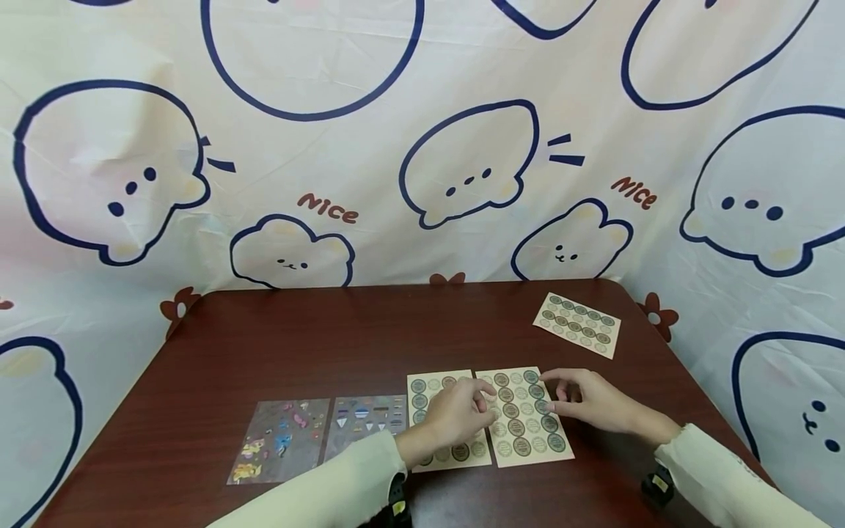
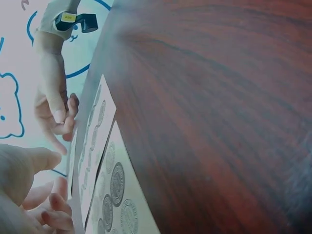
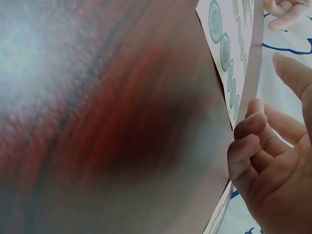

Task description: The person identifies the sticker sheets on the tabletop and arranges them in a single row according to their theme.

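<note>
Two cream sheets of round, seal-like stickers lie side by side on the table: the left sheet [image 1: 417, 387] and the right sheet [image 1: 521, 407]. My left hand [image 1: 462, 412] hovers over the left sheet, hiding much of it, with fingertips at the right sheet's left edge. Its thumb and loosely bent fingers stand apart in the left wrist view, with nothing between them. At the right sheet's right edge is my right hand [image 1: 584, 397], thumb and fingertips right at the border. In the right wrist view its fingers [image 3: 246, 146] are loosely bent and hold nothing.
Left of the sheets lie two clear sheets of small colourful stickers, one with figures [image 1: 264, 425] and one with small shapes [image 1: 370, 414]. A third cream sheet [image 1: 577, 324] lies angled at the back right. The dark wooden table [image 1: 330, 337] meets a patterned cloth [image 1: 370, 161] behind.
</note>
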Demonstrator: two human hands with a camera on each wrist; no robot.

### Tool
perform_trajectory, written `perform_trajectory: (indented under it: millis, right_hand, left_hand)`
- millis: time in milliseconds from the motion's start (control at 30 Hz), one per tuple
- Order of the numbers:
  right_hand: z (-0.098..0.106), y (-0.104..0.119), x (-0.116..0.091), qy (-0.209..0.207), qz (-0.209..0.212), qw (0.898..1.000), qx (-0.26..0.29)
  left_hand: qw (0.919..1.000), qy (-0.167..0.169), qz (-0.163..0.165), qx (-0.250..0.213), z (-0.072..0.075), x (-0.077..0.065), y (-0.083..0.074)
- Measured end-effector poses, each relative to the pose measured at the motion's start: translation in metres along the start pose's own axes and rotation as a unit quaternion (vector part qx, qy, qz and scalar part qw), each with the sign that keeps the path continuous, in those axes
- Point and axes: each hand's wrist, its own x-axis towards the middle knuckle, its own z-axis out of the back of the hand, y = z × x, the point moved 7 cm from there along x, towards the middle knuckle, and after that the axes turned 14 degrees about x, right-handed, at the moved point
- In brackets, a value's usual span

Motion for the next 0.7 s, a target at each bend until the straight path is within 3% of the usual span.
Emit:
perform_trajectory:
  millis: [700]
  right_hand:
    - [0.03, -0.008, 0.013, -0.026, -0.031, 0.999, -0.01]
  left_hand:
    - [0.9999, -0.009, 0.006, -0.011, 0.017, 0.019, 0.006]
